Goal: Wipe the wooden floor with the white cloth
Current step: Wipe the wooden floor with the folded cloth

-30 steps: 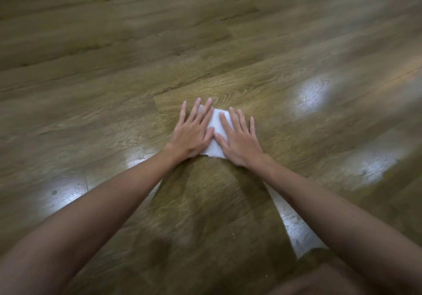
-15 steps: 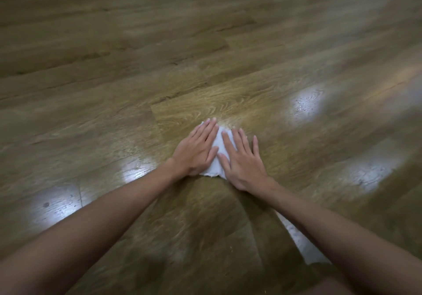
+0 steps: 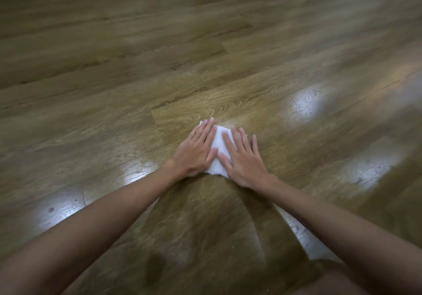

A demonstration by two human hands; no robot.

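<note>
A small folded white cloth lies flat on the wooden floor in the middle of the head view. My left hand presses on its left part with straight fingers held together. My right hand presses on its right part, fingers straight and slightly spread. Only the strip of cloth between the two hands and its near edge show; the rest is under my palms.
Brown wood-grain planks run all around, with bright glossy light patches to the right, left and near my right forearm. My shadow darkens the floor between my forearms.
Both hands with the cloth slid nearer to me over the floor, from the plank joint down toward my body. The fingers of my left hand closed together.
</note>
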